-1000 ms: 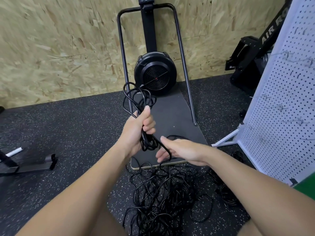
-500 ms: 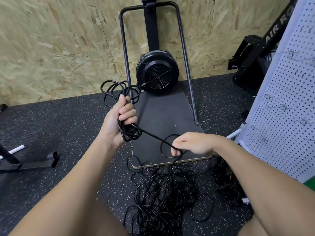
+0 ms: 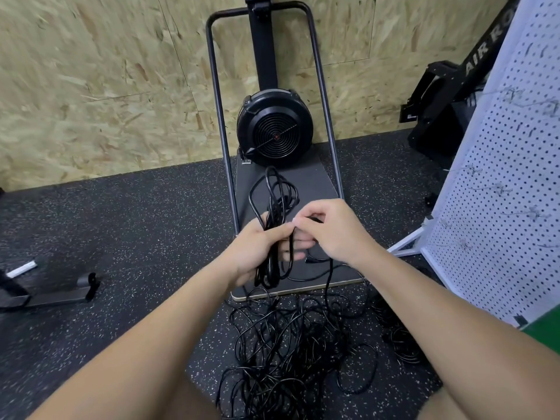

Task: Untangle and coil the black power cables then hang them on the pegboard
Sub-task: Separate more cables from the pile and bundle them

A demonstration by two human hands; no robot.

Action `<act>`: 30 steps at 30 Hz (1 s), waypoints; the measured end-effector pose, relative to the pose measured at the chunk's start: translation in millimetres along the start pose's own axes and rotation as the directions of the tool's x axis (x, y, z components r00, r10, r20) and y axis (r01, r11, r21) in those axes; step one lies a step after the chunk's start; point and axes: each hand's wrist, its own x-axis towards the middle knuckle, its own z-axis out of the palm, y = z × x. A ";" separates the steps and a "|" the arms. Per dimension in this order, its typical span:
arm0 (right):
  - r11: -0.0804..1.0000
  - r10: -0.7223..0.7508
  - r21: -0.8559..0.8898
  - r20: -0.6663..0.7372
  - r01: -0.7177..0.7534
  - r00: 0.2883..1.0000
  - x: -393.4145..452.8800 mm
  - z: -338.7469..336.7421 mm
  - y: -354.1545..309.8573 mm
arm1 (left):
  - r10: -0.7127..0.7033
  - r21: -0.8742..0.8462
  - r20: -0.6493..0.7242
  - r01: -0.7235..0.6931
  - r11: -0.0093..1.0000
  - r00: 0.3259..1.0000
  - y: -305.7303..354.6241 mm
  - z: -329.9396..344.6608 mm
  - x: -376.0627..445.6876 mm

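My left hand (image 3: 257,250) grips a bunch of coiled black cable loops (image 3: 274,192) that stick up above the fist and hang below it. My right hand (image 3: 330,231) is right beside it, its fingertips pinching a strand of the same cable against the bundle. From my hands the cable runs down into a large tangled pile of black cables (image 3: 291,353) on the floor between my forearms. The white pegboard (image 3: 500,207) stands at the right, with wire hooks on it.
A black fan machine (image 3: 274,128) on a grey platform (image 3: 315,180) with a tall metal frame stands straight ahead against the chipboard wall. More black cable (image 3: 403,344) lies by the pegboard's foot. A black equipment foot (image 3: 54,295) lies at left on the speckled rubber floor.
My right hand has come up from low over the pile and brought a strand to my left hand. My left hand has moved right and now holds the coil more upright.
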 end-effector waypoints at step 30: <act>0.780 0.252 0.588 0.016 -0.213 0.968 -13.1 9.7 -33.9 | 0.168 0.010 -0.149 -0.168 0.986 0.974 6.3 -13.1 0.0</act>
